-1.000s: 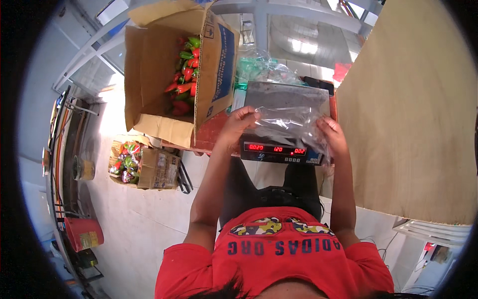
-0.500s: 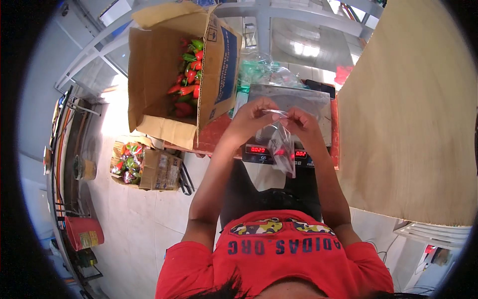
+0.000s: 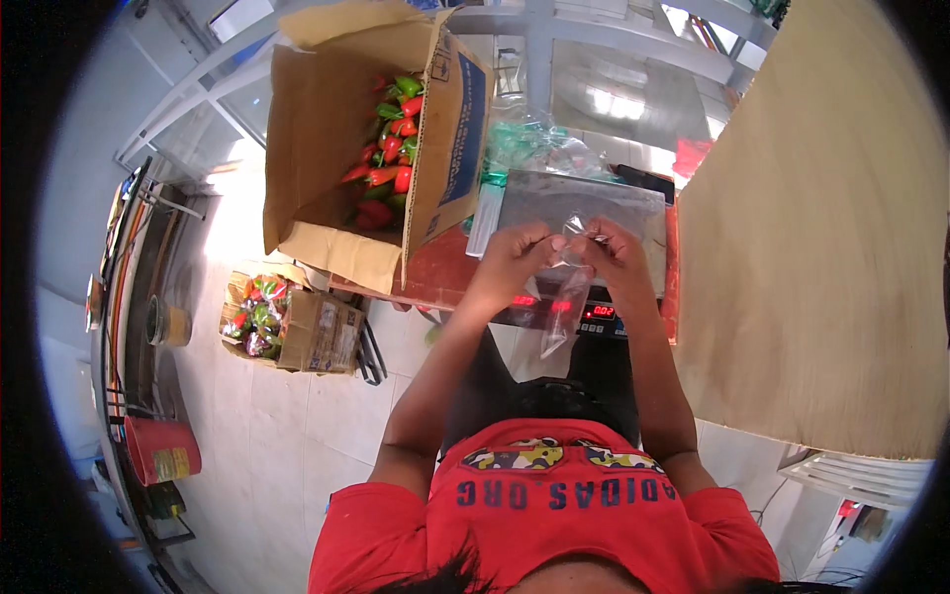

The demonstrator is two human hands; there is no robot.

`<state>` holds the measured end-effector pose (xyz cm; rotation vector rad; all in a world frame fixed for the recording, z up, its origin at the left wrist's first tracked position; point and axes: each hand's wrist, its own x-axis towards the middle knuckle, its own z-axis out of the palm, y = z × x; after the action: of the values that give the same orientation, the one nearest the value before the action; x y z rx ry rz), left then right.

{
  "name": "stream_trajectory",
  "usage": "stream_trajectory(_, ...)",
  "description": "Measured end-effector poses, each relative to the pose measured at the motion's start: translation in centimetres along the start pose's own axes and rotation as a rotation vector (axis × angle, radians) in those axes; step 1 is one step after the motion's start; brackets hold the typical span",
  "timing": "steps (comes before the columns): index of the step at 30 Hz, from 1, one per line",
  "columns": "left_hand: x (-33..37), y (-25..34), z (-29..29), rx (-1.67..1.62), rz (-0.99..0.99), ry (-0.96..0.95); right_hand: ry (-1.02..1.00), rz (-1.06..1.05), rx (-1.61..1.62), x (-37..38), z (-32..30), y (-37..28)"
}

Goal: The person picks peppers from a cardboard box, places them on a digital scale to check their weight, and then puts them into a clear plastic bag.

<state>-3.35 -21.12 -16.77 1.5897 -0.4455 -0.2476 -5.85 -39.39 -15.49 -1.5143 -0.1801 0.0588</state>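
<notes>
Between my two hands hangs a clear plastic bag (image 3: 565, 317), its mouth pinched near my fingertips and its body dangling toward me. My left hand (image 3: 520, 259) is closed on one side of the bag's mouth. On the other side my right hand (image 3: 612, 252) pinches it too, the two hands almost touching. Both hands are above a digital scale with a grey metal plate (image 3: 633, 208) and red lit displays (image 3: 601, 312). The bag partly covers the front of the scale. No contents show clearly inside the bag.
An open cardboard box (image 3: 336, 259) of red and green peppers (image 3: 393, 148) stands left on the red table (image 3: 426, 267). Clear plastic bags (image 3: 529, 144) and a dark phone-like object (image 3: 645, 182) lie behind the scale. A smaller box (image 3: 325, 332) holds bagged peppers on the floor. A wooden board (image 3: 821, 247) rises at right.
My hands have shifted slightly right and down with the bag, and its lower end now swings left. The surroundings have moved slightly in the view.
</notes>
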Motion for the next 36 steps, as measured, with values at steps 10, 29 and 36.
stream_trajectory(10, -1.0, -0.5, 0.6, 0.014, 0.126, 0.056, 0.174, -0.069, -0.045, -0.4, 0.7, -0.2)
stream_trajectory(29, -0.5, 0.9, 3.4, 0.174, 0.362, 0.362, -0.001, 0.056, 0.675, -0.8, 0.0, 0.8)
stream_trajectory(36, 0.5, 1.6, 3.6, -0.607, -0.021, 0.269, -0.117, 0.056, 0.147, -0.6, -1.3, 0.3)
